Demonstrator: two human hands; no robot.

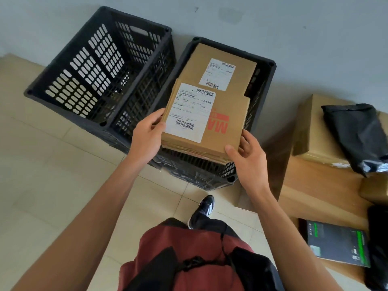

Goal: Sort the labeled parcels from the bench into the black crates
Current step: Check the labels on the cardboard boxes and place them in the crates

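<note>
I hold a flat cardboard parcel (222,120) with a white shipping label and red print over the near end of the right black crate (270,66). My left hand (147,135) grips its left edge, thumb on the label. My right hand (245,156) grips its near right corner. Inside that crate lies another labeled cardboard parcel (197,64), partly hidden by the one I hold. The left black crate (69,85) stands beside it with nothing visible inside.
The wooden bench (315,185) at the right carries a cardboard box (310,131), a black plastic mailer bag (357,135), a dark box with green print (338,244) and another black bag (378,248). Both crates stand on a tiled floor against a pale wall. My foot (202,211) is near the right crate.
</note>
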